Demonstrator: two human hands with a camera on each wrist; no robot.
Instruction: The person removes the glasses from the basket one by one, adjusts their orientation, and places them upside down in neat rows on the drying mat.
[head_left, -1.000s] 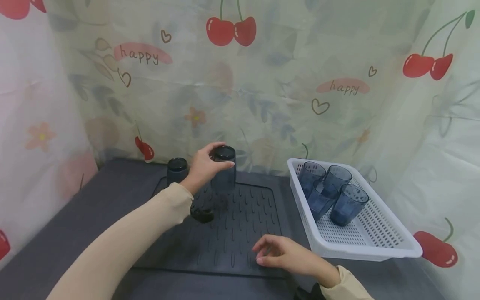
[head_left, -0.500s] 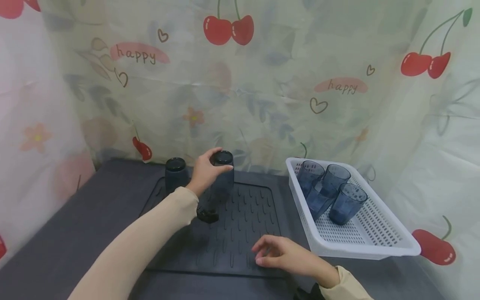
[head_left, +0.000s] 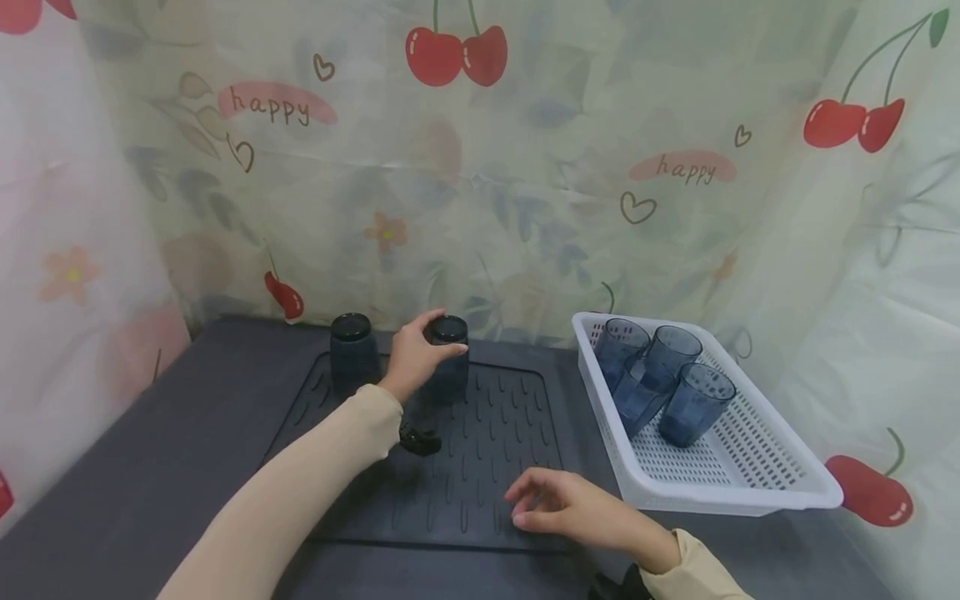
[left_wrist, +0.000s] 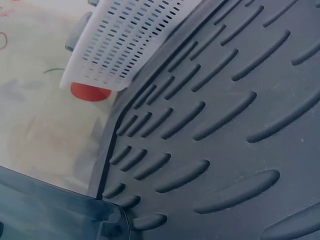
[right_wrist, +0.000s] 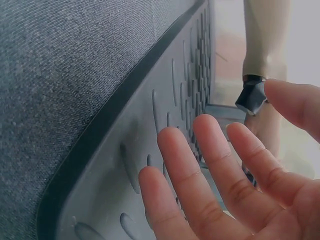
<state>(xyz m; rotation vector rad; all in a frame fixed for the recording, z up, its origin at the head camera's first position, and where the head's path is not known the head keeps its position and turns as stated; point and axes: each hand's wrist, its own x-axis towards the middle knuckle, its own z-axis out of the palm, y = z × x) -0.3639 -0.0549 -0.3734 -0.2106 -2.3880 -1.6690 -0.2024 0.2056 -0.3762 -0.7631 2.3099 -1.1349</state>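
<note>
My left hand grips an upside-down dark blue drinking glass near its upturned base, thumb on the near side. This glass is low over the back of the black ridged drying mat; I cannot tell whether its rim bears on the mat. A second upside-down glass stands to its left, at the mat's back left. In the left wrist view, part of the held glass fills the lower left corner. My right hand hovers by the mat's front right corner, fingers loosely bent, holding nothing.
A white perforated plastic basket stands right of the mat, with several blue glasses leaning upright in it. A printed curtain hangs close behind the mat and along both sides. The grey tabletop extends left.
My left hand has moved down with the upside-down glass, bringing it closer to the mat. My right hand has stayed where it was.
</note>
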